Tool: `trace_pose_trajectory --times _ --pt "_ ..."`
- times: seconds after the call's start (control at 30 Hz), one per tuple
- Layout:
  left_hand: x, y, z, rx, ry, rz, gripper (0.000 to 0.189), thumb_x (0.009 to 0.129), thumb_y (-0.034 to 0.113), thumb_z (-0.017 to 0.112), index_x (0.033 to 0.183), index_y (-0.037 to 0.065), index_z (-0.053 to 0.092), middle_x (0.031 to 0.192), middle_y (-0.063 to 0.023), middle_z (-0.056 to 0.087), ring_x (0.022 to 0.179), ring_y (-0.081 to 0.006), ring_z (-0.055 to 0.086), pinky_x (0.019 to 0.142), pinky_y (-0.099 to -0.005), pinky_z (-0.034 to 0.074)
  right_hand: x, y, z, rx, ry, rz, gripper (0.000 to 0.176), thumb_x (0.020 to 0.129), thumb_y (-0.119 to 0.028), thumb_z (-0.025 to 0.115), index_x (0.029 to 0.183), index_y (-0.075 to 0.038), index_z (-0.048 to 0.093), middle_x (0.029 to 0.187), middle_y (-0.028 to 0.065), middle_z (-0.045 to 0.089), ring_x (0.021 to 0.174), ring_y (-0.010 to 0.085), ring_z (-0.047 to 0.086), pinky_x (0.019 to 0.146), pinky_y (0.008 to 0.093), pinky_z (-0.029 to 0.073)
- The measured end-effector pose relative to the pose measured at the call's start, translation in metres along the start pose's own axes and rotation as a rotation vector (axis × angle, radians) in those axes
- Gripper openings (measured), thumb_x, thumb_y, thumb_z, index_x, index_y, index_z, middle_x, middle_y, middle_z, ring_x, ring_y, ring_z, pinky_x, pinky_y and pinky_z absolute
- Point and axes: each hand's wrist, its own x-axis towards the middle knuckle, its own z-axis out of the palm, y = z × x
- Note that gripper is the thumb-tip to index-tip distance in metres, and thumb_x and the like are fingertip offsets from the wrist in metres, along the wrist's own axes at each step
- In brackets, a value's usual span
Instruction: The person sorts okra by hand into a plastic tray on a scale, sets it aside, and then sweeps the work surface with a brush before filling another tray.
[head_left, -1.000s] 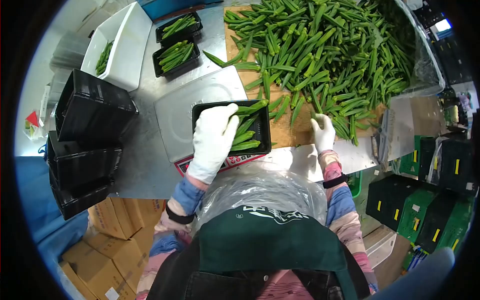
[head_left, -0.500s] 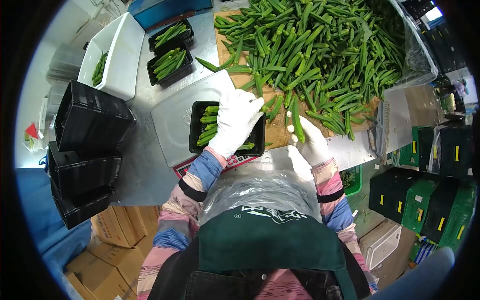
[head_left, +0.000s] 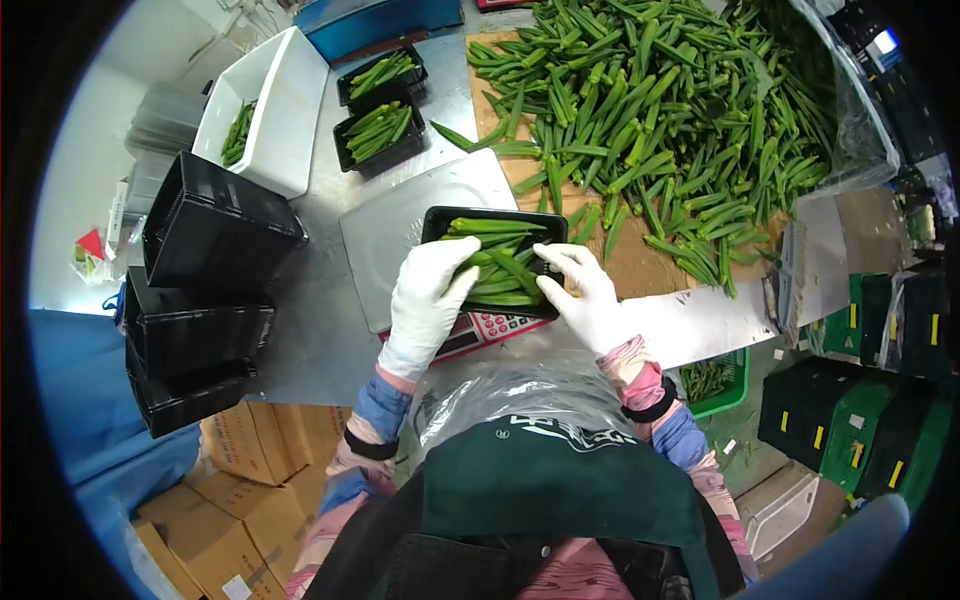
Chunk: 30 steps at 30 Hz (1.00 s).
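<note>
A black plastic tray [head_left: 440, 218] sits on the silver platform of a scale [head_left: 385, 240], whose red-edged keypad [head_left: 510, 324] shows below. Green okra pods [head_left: 492, 227] lie lengthwise in it, one slanting over the others. My left hand [head_left: 428, 298], in a white glove, reaches over the tray's left side, fingertips and thumb apart at the pods' ends. At the right side is my gloved right hand [head_left: 588, 298], its thumb and fingers spread around the right wall. The thumb is close to the slanting pod's end; whether it touches cannot be made out.
Loose okra [head_left: 640, 110] is heaped on cardboard at the back right. Two filled black trays [head_left: 380, 133] stand behind the scale, near a white bin [head_left: 290, 130]. Stacked empty trays [head_left: 215, 225] are at left. A green basket [head_left: 735, 385] stands below the table's right edge.
My right hand has moved left to the tray, and the okra pod it held is out of its fingers. My left hand has shifted to the tray's left side. The view has turned slightly.
</note>
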Motion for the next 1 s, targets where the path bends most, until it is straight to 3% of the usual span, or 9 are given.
trace_pose_trajectory --times 0.2,0.33,0.43,0.5,0.57,0.8,0.83,0.9,1.0 --pt "-0.024 -0.041 -0.031 -0.289 0.343 -0.457 0.022 0.096 0.005 0.064 0.117 0.003 0.069 0.111 -0.0068 0.068 0.103 -0.0142 0.064 0.093 -0.0292 0.051 -0.024 0.026 -0.015 0.050 0.119 0.161 0.029 0.092 -0.009 0.067 0.121 -0.009 0.071 0.115 0.0115 0.067 0.101 0.0232 0.066 0.086 0.0302 0.053" --pt "-0.022 -0.057 -0.041 -0.301 0.230 -0.704 0.023 0.098 0.014 0.064 0.118 0.003 0.067 0.105 -0.0071 0.069 0.096 -0.0126 0.065 0.088 -0.0268 0.051 -0.057 0.072 -0.030 -0.018 0.137 0.220 0.026 0.094 -0.012 0.067 0.119 -0.009 0.071 0.113 0.0097 0.068 0.095 0.0183 0.066 0.078 0.0272 0.053" --pt "-0.029 -0.070 -0.025 -0.209 -0.004 -0.500 0.029 0.099 0.024 0.063 0.119 0.003 0.065 0.103 -0.0072 0.068 0.084 -0.0140 0.065 0.079 -0.0281 0.053 -0.075 0.099 -0.030 -0.008 0.090 0.524 0.024 0.096 -0.010 0.065 0.117 -0.002 0.070 0.113 0.0129 0.069 0.106 0.0222 0.065 0.093 0.0332 0.050" --pt "-0.024 -0.056 -0.017 -0.464 -0.173 -0.807 0.032 0.098 0.027 0.061 0.119 0.002 0.064 0.102 -0.0100 0.068 0.085 -0.0146 0.066 0.074 -0.0291 0.055 -0.099 0.157 -0.020 -0.123 0.102 0.395 0.024 0.095 -0.009 0.065 0.116 0.000 0.071 0.110 0.0145 0.073 0.100 0.0235 0.069 0.090 0.0326 0.053" --pt "-0.019 -0.059 -0.016 -0.389 -0.253 -0.783 0.033 0.100 0.027 0.058 0.120 0.002 0.064 0.099 -0.0114 0.069 0.084 -0.0159 0.067 0.069 -0.0308 0.058 -0.120 0.194 -0.003 0.114 0.152 0.536 0.021 0.096 -0.011 0.066 0.112 0.001 0.072 0.104 0.0096 0.073 0.095 0.0176 0.068 0.085 0.0286 0.054" --pt "0.040 -0.100 -0.044 -0.292 -0.146 -0.715 0.031 0.099 0.023 0.056 0.108 -0.006 0.062 0.090 -0.0132 0.068 0.065 -0.0180 0.068 0.056 -0.0320 0.058 -0.109 0.176 -0.005 0.245 0.203 0.781 0.017 0.098 -0.016 0.066 0.096 -0.003 0.076 0.074 -0.0041 0.064 0.064 0.0042 0.050 0.059 0.0213 0.041" --pt "0.052 -0.104 -0.049 -0.532 -0.032 -0.798 0.031 0.099 0.023 0.055 0.106 -0.006 0.063 0.092 -0.0152 0.068 0.069 -0.0197 0.067 0.056 -0.0332 0.058 -0.110 0.181 -0.002 0.271 0.220 0.728 0.018 0.097 -0.018 0.067 0.095 -0.002 0.075 0.074 -0.0033 0.063 0.065 0.0045 0.050 0.059 0.0219 0.042" --pt "0.068 -0.187 -0.044 -0.142 0.019 -0.432 0.031 0.097 0.025 0.053 0.099 -0.004 0.063 0.092 -0.0177 0.064 0.069 -0.0272 0.068 0.054 -0.0388 0.058 -0.112 0.192 -0.001 0.186 0.192 0.756 0.017 0.095 -0.018 0.068 0.095 -0.002 0.075 0.075 0.0016 0.067 0.068 0.0092 0.057 0.063 0.0255 0.047" --pt "0.111 -0.216 -0.057 -0.345 0.194 -0.692 0.032 0.095 0.024 0.057 0.104 -0.005 0.064 0.096 -0.0203 0.065 0.072 -0.0282 0.067 0.055 -0.0394 0.059 -0.121 0.212 0.007 0.104 0.227 0.664 0.017 0.093 -0.016 0.067 0.094 -0.001 0.074 0.087 0.0131 0.074 0.080 0.0208 0.069 0.078 0.0333 0.054"
